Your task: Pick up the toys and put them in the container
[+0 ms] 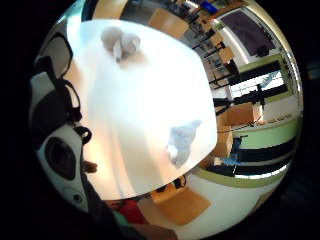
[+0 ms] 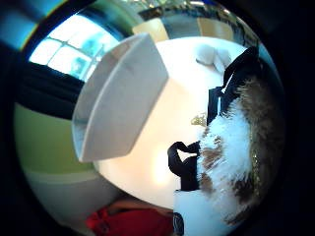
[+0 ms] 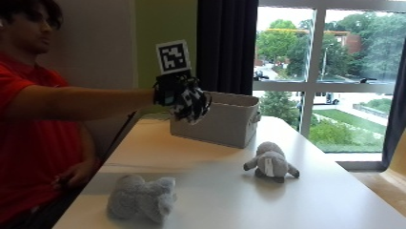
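The gloved right hand (image 3: 181, 98) grasps a furry toy (image 2: 236, 152) beside the container (image 3: 218, 119); next it should release the toy above the opening.

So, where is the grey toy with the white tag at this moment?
In the outside view the grey toy with the white tag sits on the white table, in front of the grey container, apart from the other grey plush toy.

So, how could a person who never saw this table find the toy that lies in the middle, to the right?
Start at the white table and find the grey container at its far end. In front of it, toward the window side, lies a small grey plush animal with a white tag. The other grey plush, nearer the person, is a fluffier heap without a visible tag.
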Demonstrator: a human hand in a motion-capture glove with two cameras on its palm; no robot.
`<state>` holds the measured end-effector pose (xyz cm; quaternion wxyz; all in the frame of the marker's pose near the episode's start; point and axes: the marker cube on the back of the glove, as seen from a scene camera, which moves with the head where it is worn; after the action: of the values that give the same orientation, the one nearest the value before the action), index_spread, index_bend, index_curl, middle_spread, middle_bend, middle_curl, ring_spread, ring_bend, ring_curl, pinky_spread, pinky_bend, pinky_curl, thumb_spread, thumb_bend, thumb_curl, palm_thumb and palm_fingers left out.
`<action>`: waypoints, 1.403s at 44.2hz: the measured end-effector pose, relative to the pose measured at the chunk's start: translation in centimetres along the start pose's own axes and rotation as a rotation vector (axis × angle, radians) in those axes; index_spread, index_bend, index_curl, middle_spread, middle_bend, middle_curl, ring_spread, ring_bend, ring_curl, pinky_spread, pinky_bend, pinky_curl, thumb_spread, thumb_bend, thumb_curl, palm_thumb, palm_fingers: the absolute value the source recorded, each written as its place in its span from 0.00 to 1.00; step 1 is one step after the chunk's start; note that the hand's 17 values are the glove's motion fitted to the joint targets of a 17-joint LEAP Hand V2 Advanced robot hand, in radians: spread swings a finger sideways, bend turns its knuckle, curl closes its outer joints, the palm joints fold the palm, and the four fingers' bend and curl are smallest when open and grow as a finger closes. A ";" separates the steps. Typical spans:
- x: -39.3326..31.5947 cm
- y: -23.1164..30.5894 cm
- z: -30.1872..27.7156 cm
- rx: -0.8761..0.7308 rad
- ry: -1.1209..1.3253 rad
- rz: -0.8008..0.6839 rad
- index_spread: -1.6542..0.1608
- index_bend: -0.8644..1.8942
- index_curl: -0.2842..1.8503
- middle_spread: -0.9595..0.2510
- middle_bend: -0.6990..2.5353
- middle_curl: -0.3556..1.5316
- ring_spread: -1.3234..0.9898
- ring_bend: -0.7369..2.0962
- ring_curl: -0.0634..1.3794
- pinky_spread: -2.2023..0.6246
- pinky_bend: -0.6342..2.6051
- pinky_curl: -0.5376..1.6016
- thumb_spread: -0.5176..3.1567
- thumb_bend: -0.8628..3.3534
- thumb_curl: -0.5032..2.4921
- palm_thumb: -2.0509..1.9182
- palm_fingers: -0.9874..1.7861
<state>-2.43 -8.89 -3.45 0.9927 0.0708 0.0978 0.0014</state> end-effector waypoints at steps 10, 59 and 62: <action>-4.5 -3.5 -5.8 0.116 0.042 -0.030 0.66 0.51 0.53 0.42 0.40 0.40 0.37 0.58 0.35 0.61 0.47 0.42 0.29 0.21 0.45 0.66 0.77; -21.3 -7.4 -10.0 -0.124 -0.323 -0.308 0.63 0.35 0.49 0.72 0.27 0.35 0.55 0.42 0.25 0.73 0.57 0.45 0.42 0.18 0.39 0.51 0.38; -19.4 -6.7 -10.0 -0.102 -0.296 -0.307 0.63 0.36 0.48 0.74 0.28 0.35 0.56 0.41 0.24 0.74 0.57 0.45 0.43 0.19 0.37 0.50 0.37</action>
<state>-23.48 -14.49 -10.31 0.9871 0.0040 -0.0395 -0.1551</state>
